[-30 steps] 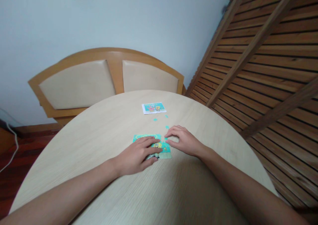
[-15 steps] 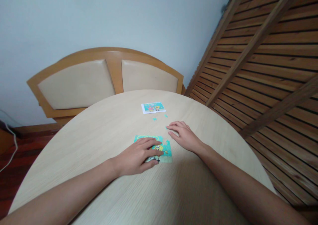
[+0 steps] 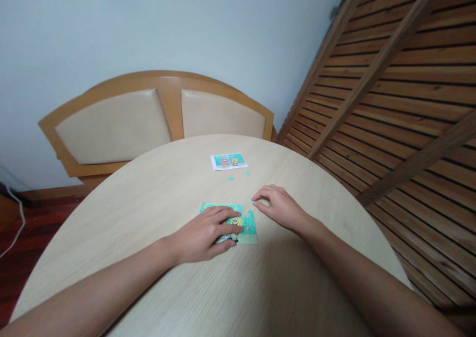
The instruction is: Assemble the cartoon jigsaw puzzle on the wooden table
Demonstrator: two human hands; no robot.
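A partly assembled jigsaw puzzle [image 3: 250, 230] lies on the table, teal with a yellow cartoon figure; its upper right corner shows a gap. My left hand [image 3: 208, 232] rests flat over the puzzle's left part with fingers spread, hiding much of it. Just above the gap, my right hand [image 3: 277, 205] has thumb and forefinger brought together at a small teal puzzle piece [image 3: 252, 200], mostly covered by the fingertips. Two loose pieces lie farther back, a left puzzle piece [image 3: 231, 178] and a right puzzle piece [image 3: 248, 173].
A folded picture sheet [image 3: 228, 161] with the cartoon figures lies toward the back of the round wooden table [image 3: 167, 188]. Behind it stands a padded headboard [image 3: 163, 108] against the wall. Wooden slats [image 3: 401, 99] lean at the right.
My right hand has drawn the small teal piece nearer to the puzzle's gap, its thumb and forefinger closing on it. My left hand stays on the puzzle.
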